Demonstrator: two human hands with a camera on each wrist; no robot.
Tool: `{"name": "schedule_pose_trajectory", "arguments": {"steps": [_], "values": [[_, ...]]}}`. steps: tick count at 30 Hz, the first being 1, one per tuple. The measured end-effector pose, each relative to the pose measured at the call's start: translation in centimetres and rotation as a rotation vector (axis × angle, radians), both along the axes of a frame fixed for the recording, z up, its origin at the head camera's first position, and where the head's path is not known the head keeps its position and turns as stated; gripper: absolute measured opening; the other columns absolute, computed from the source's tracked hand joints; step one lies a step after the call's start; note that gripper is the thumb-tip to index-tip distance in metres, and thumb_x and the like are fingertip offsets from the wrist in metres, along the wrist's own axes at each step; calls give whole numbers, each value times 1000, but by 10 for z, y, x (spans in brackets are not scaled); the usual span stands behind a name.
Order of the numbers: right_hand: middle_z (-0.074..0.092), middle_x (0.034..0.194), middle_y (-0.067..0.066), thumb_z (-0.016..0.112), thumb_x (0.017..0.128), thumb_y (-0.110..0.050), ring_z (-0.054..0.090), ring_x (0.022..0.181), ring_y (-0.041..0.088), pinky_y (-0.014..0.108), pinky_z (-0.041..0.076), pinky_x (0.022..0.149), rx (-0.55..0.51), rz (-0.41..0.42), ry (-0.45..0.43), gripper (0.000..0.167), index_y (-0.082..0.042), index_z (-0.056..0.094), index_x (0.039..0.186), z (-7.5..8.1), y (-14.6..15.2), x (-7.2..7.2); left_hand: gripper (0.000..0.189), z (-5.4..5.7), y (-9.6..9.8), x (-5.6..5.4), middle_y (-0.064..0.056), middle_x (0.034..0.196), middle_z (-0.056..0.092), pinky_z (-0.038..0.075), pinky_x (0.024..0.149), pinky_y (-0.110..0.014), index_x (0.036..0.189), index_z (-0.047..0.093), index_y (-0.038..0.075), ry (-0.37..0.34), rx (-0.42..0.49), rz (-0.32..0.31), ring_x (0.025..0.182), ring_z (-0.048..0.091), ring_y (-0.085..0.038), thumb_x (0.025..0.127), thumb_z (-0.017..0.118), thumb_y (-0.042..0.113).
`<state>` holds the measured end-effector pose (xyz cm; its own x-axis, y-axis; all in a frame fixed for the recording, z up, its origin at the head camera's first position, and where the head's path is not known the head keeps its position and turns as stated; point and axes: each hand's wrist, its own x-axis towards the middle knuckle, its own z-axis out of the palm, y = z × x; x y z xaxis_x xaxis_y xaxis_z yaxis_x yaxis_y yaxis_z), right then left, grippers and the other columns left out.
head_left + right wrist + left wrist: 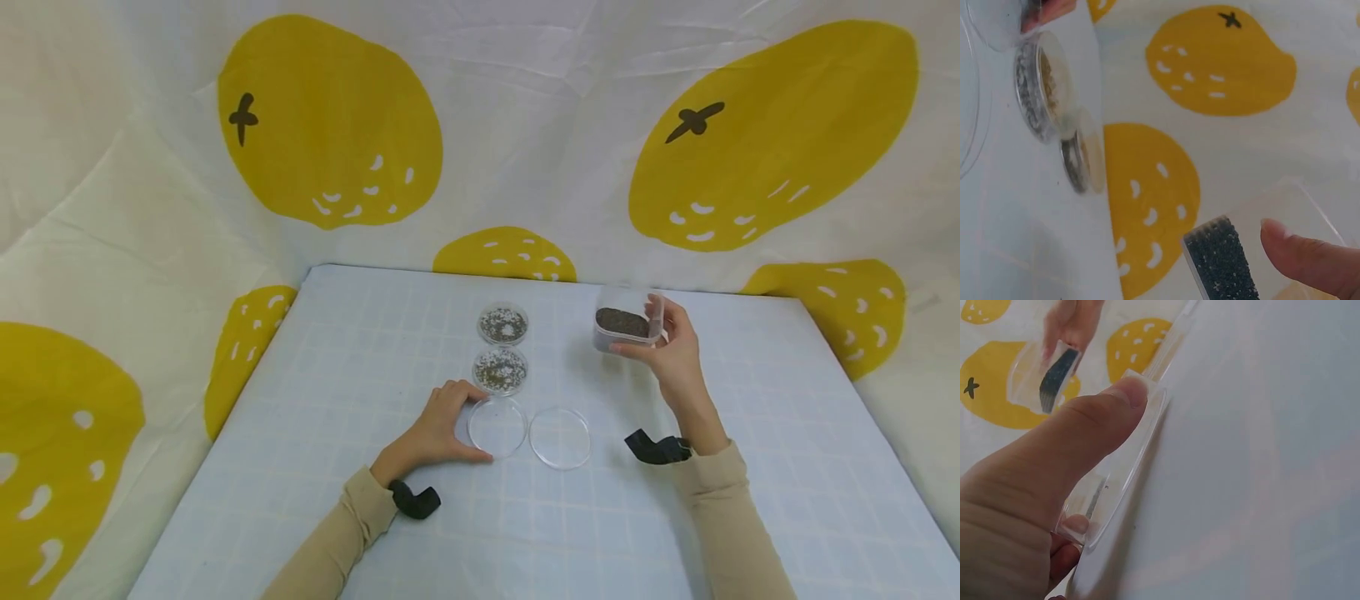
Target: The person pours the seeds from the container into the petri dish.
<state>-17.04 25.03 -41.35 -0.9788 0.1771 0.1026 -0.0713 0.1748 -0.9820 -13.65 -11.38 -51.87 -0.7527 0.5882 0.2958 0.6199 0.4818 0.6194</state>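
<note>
My left hand (442, 427) grips a clear petri dish (498, 428) by its sides, thumb at the near edge and fingers at the far one. Close up in the left wrist view, the thumb (1097, 422) presses the dish's rim. In my right hand (677, 357) is a clear plastic tub (617, 342), held raised over the table's back right. Dark fine granules (1222, 259) fill its lower part, and the right thumb (1307, 253) lies against its wall. Behind the left hand stand two petri dishes, a nearer one (500, 371) and a farther one (503, 324), with mixed dark and white bits.
A clear round lid or dish (560, 438) lies just right of the held dish. The table (360, 350) has a pale blue checked cover. A white cloth with yellow fruit prints (525, 158) hangs behind and at the sides.
</note>
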Motion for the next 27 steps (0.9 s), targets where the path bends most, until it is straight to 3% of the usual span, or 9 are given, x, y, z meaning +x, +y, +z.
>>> {"name": "schedule_pose_trajectory", "arguments": {"steps": [5,11,14,22,27], "values": [[39,148,13,84,70,9,36,135,25,47,28,118,59,75,57,94,-7,36,150,13,-18,12,85,-1,-2,0,4,116,56,38,94,-40,125,55,12,12,7,6,106,47,-14,60,92,51],[39,145,11,87,65,12,40,132,24,21,38,109,107,149,139,97,-5,38,147,15,-32,23,86,-1,-1,-1,4,117,57,39,94,-38,126,55,12,8,-3,16,107,47,-13,60,92,53],[36,143,12,87,63,13,39,133,27,17,38,107,126,177,184,98,-3,39,146,13,-39,27,87,-2,1,-1,4,119,56,39,95,-39,128,55,12,8,-4,12,108,47,-14,60,92,53],[36,138,18,88,54,20,37,132,31,33,32,116,197,213,313,100,4,41,141,1,-57,31,91,-1,2,-1,3,125,56,38,96,-40,134,53,12,-7,-9,18,110,47,-15,61,92,51],[41,138,24,87,57,19,38,132,34,45,30,117,273,236,345,94,11,40,138,16,-74,43,92,1,2,-1,4,128,55,37,99,-40,136,52,12,-37,-30,15,112,46,-15,63,90,52]]}}
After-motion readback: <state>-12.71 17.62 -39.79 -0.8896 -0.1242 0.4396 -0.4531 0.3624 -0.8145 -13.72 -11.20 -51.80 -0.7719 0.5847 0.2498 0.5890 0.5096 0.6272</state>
